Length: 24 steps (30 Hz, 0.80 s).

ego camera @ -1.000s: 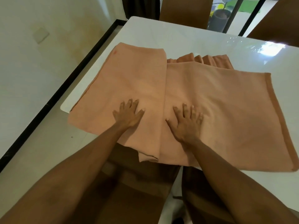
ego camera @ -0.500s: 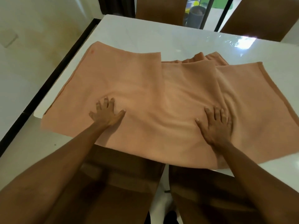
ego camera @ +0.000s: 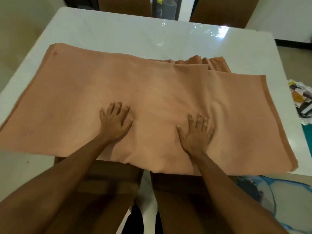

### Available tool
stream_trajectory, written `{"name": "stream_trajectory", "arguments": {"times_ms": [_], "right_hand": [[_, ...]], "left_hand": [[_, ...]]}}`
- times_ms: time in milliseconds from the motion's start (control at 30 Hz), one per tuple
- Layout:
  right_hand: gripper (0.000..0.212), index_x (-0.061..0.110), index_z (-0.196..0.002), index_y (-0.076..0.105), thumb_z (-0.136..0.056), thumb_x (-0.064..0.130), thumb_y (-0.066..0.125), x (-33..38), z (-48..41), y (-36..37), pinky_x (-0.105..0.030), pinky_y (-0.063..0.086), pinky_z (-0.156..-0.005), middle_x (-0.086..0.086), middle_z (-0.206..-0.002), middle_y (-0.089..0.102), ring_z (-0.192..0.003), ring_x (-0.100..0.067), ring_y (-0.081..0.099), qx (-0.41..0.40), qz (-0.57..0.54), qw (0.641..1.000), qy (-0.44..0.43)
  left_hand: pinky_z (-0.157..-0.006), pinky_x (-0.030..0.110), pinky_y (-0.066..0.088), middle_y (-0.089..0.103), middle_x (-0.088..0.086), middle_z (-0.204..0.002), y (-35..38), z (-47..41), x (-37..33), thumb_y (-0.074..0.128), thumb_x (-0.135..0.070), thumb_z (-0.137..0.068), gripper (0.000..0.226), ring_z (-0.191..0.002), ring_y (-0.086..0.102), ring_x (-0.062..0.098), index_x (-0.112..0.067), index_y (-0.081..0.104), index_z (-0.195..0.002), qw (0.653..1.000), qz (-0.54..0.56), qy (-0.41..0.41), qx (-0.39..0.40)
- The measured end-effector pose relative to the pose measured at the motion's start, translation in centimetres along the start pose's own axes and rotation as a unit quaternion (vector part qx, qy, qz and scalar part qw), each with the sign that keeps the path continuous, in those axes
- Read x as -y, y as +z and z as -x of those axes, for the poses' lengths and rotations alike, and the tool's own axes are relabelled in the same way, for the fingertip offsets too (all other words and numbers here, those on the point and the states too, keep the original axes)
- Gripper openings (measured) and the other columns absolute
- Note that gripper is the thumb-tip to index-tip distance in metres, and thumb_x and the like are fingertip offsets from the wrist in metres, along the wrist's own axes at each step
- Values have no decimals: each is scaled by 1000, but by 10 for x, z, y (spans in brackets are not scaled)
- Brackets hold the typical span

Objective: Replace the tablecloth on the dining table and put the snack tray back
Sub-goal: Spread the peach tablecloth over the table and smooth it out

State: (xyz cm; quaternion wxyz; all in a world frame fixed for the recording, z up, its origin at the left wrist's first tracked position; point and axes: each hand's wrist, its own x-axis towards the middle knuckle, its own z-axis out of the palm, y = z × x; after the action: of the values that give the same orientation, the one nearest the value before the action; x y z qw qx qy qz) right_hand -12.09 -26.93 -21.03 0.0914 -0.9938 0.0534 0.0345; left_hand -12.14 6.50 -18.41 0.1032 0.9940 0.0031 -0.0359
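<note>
the peach tablecloth (ego camera: pixel 135 92) is lying partly folded on the white dining table (ego camera: pixel 118 36), its long axis running left to right. the left hand (ego camera: pixel 114 123) and right hand (ego camera: pixel 196 132) are pressing flat on it, fingers spread, grasping nothing. no readable writing is showing.

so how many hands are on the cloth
2. The left hand lies flat near the middle of the tablecloth; the right hand presses to its right, by the wrinkles. None hidden.

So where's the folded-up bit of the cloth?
Find the white table, then the peach tablecloth spread across it. Along the cloth's far edge, right of the middle, sits the folded part: several stacked edges poking out, while everything around lies flat.
</note>
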Motion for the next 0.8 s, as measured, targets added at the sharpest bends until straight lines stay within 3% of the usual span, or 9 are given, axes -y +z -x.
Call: {"name": "stream_trajectory", "arguments": {"times_ms": [133, 333, 467, 567, 667, 733, 800], "right_hand": [[83, 39, -159, 20, -90, 86, 15, -6, -8, -2, -61, 2, -122, -4, -170, 13, -156, -29, 5, 5, -12, 1000, -16], [88, 41, -157, 22, -85, 91, 20, -12, -63, -11, -58, -3, -122, -3, -171, 9, -157, -26, 2, 28, -12, 997, -69], [83, 41, -156, 28, -86, 86, 28, -10, -130, -25, -58, 4, -122, -4, -170, 13, -156, -28, 7, 47, 9, 987, -153], [79, 41, -159, 16, -91, 80, 25, 14, -194, -37, -59, 0, -122, -4, -171, 6, -156, -30, 4, 94, 22, 974, -207], [72, 37, -161, 7, -98, 67, 23, 72, -241, -45, -63, -6, -120, -3, -171, -3, -157, -29, -4, 171, 52, 965, -190], [66, 29, -161, 13, -101, 54, 26, 117, -240, -45, -68, -3, -118, -4, -171, 5, -156, -31, 4, 187, 65, 962, -190], [60, 26, -156, 29, -100, 49, 31, 143, -215, -45, -69, 5, -116, -2, -166, 22, -152, -30, 20, 149, 39, 964, -217]], "left_hand": [[-115, 70, 9, 20, -1, -165, 13, -24, -35, 25, -65, -96, 61, -152, 16, 27, -41, 25, -153, 998, -8, 60, 23], [-116, 68, 7, 18, -2, -166, 23, -34, -52, 27, -71, -93, 66, -152, 15, 27, -42, 27, -153, 1000, -23, -17, -1], [-116, 68, 2, 16, -2, -167, 29, -39, -77, 24, -75, -92, 70, -152, 11, 30, -42, 22, -154, 991, -10, -132, -19], [-115, 67, -4, 11, -2, -167, 34, -47, -98, 24, -75, -92, 71, -153, 6, 31, -42, 18, -155, 977, 15, -211, -33], [-116, 64, -8, 5, 0, -168, 35, -59, -117, 30, -69, -94, 73, -153, -3, 33, -37, 16, -158, 948, 74, -307, -46], [-117, 62, -8, 3, 2, -169, 34, -61, -128, 37, -64, -95, 73, -153, -6, 34, -33, 16, -158, 922, 119, -364, -62], [-119, 60, -7, 3, 2, -169, 29, -64, -135, 44, -58, -95, 74, -153, -6, 32, -30, 17, -158, 885, 173, -423, -84]]}}
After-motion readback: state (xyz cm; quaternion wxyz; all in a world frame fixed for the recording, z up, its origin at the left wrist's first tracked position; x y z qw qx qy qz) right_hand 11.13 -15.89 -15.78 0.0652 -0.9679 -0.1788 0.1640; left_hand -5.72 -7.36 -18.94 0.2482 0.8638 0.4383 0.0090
